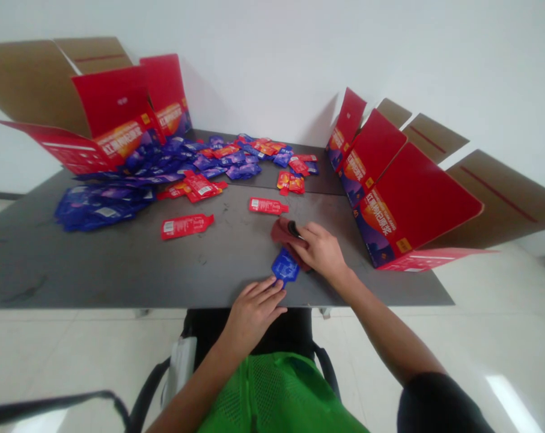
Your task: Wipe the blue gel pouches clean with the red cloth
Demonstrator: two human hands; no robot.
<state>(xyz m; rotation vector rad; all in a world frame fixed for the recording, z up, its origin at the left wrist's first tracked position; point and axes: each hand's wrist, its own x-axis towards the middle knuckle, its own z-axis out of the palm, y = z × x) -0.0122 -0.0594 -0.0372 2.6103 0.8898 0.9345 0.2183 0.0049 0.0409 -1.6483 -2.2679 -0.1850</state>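
L hand [253, 316]: fingers half-curled, tips on near end of blue sachet [285, 266]; can't tell if pinched or just touching.
R hand [321, 252]: fingers closed round red sachet [285, 233], dark cap showing by the fingers, body partly hidden.
Sachets in hand: both near edge of grey table [119, 270], between hands, blue just beside red.
Loose: 2 single red sachets [187, 226] mid-table, far of hands.
Piles: blue/purple sachets [103, 207] on L; mixed red/blue heap [236, 157] along far edge.
L side: open red carton [114, 114], far-left table corner.
R side: open red carton [402, 183], on R table edge.
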